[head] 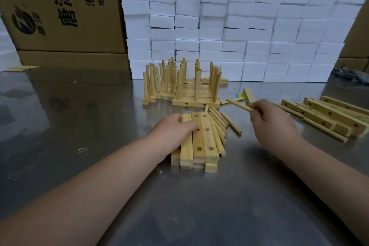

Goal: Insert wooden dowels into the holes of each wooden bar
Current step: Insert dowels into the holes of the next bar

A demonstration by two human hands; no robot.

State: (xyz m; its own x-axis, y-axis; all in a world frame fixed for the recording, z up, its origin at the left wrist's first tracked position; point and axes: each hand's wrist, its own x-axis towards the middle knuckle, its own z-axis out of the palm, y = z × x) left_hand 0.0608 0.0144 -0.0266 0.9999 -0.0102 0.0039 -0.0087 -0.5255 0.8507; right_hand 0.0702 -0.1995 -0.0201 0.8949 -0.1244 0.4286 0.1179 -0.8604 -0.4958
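Observation:
Several wooden bars [201, 142] lie side by side at the table's middle, two of them showing three empty holes each. My left hand [173, 128] rests flat on their left side, fingers spread over the bars. Loose dowels [221, 124] lie fanned against the bars' right edge. My right hand [267, 114] pinches one dowel [238, 105] by its near end, holding it above the table to the right of the bars. Behind stand finished bars with upright dowels [179, 84].
More drilled bars and dowels [327, 114] lie in a heap at the right. A wall of white foam blocks [239, 32] and cardboard boxes [60, 10] close off the back. The steel table [79, 126] stretches to the left and front.

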